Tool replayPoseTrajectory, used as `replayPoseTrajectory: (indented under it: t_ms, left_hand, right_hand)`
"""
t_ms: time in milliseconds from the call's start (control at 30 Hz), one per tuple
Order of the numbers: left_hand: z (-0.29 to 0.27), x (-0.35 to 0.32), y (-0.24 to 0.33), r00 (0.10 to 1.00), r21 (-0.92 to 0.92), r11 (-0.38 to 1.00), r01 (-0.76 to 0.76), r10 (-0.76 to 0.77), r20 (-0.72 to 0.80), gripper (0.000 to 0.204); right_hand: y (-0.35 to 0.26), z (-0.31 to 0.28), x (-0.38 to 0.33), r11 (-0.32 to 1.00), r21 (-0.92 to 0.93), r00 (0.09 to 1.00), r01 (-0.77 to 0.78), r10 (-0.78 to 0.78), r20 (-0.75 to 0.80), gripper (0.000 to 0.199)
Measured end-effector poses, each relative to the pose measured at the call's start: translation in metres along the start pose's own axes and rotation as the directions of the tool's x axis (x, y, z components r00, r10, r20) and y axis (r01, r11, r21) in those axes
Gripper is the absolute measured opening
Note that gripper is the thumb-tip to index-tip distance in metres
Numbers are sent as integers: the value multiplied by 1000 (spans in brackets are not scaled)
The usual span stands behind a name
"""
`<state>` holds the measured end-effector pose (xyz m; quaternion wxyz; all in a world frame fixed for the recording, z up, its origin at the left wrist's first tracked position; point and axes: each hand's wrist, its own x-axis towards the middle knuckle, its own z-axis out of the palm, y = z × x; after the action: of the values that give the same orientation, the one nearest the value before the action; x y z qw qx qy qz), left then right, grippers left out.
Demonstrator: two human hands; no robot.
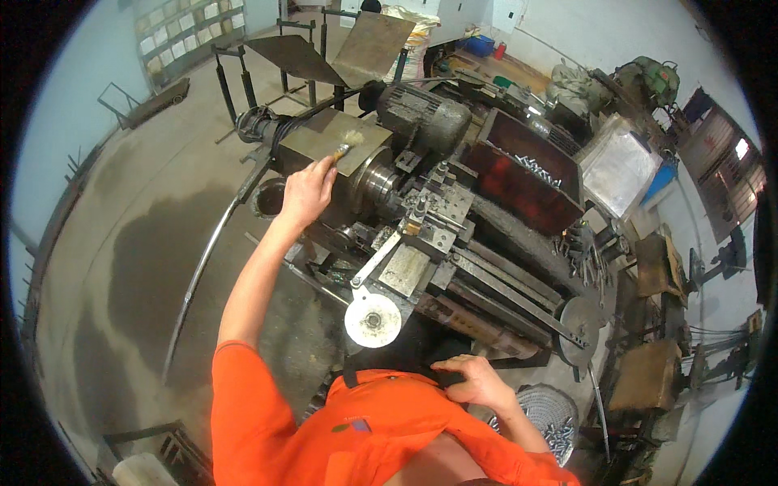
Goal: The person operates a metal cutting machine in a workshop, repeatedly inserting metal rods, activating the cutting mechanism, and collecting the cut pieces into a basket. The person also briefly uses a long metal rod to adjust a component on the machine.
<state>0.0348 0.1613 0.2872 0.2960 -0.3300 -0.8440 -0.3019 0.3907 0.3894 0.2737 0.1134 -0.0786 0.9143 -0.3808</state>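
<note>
Gripping a brush over the left end of the lathe, the left hand holds its handle, apparently sparing fingers the bristles. The right hand bends before the lathe, its grasp unclear. Behind the lathe, a red box likely keeps bolts from scattering.

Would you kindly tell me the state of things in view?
Brush: held, bristles pointing forward.
Left hand: closed around the brush.
Right hand: fingers bent, by the waist.
Dark red box: open-topped, holding metal parts.
Round container: holding metal parts.
Motor: running or still, cannot tell.
</note>
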Motion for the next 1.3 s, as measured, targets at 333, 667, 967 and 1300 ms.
replayPoseTrajectory:
  t_ms: [333,667,967,1300]
  left_hand:
    - [61,-39,74,940,-522,782,340,-275,200,24]
    - [84,-57,49,851,-508,684,524,-440,286,26]
    - [37,-33,74,685,-594,347,725,-447,575,27]
    - [88,53,80,924,-132,963,235,-179,339,24]
  right_hand:
    - [2,4,0,997,-68,998,-40,37,-54,49]
    - [13,3,-14,990,-62,990,-125,120,-79,47]
    - [23,2,-23,991,-28,982,-132,127,-139,49]
    - [38,5,-32,996,-51,976,-76,63,-208,47]
